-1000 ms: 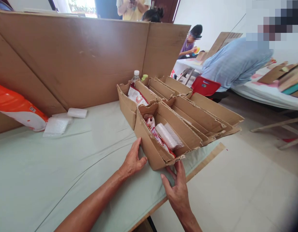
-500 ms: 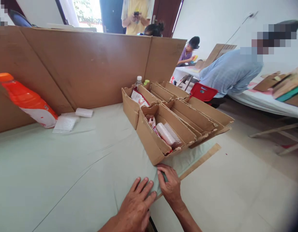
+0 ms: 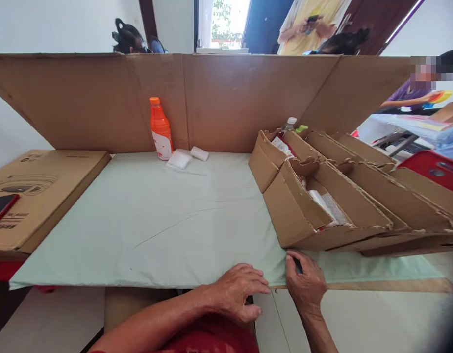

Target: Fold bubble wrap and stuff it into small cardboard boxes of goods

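We rest both hands at the near edge of the worktop [image 3: 145, 225]: left hand [image 3: 238, 293] curled loosely, empty, right hand [image 3: 306, 285] pinching the pale green cloth [image 3: 197, 255] just below the front cardboard box [image 3: 303, 215]. 2 boxes already hold wrapped packets; the others look unfilled. Any print on the orange bottle [image 3: 161, 128] is too small for us to read.

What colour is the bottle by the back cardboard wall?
Orange, with a white label; the bottle shows in the head view.
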Available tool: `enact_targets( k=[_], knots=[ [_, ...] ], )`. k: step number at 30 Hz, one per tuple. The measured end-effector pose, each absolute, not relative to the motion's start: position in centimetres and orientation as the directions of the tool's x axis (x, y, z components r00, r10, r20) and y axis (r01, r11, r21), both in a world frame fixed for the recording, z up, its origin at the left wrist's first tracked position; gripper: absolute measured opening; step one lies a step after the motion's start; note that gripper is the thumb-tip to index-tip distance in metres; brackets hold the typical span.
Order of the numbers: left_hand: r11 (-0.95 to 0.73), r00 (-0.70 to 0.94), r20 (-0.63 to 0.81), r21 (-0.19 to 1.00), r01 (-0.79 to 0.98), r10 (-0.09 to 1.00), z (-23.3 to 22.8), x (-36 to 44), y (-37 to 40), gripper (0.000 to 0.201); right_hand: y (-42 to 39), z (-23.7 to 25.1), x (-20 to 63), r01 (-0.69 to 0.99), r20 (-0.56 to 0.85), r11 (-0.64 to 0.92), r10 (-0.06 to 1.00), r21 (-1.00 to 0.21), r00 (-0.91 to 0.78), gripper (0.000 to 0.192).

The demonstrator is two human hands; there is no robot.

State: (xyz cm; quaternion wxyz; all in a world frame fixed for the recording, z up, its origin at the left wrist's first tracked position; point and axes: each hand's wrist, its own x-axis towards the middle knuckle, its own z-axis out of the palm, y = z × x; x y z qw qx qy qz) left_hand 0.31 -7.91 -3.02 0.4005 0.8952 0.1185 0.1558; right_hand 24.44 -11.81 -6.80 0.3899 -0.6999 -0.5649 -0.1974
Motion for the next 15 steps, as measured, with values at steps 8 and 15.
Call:
enact_targets(
  k=[8, 15],
  knots=[
    [-0.341, 0.864, 0.016, 0.922, 0.181, 0.503, 0.3, -1.1, -5.9, 0.042, -12.8, -5.8, 23.5, 0.935, 0.691, -0.059, 0.657, -0.35, 0.3, 0.02],
    [-0.6, 0.655, 0.232, 0.683, 0.417, 0.719, 0.1, 3.7, 6.2, 0.037, -13.5, -4.6, 22.9, 0.909, 0.647, -0.049, 0.687, -0.413, 0.331, 0.015]
  ],
)
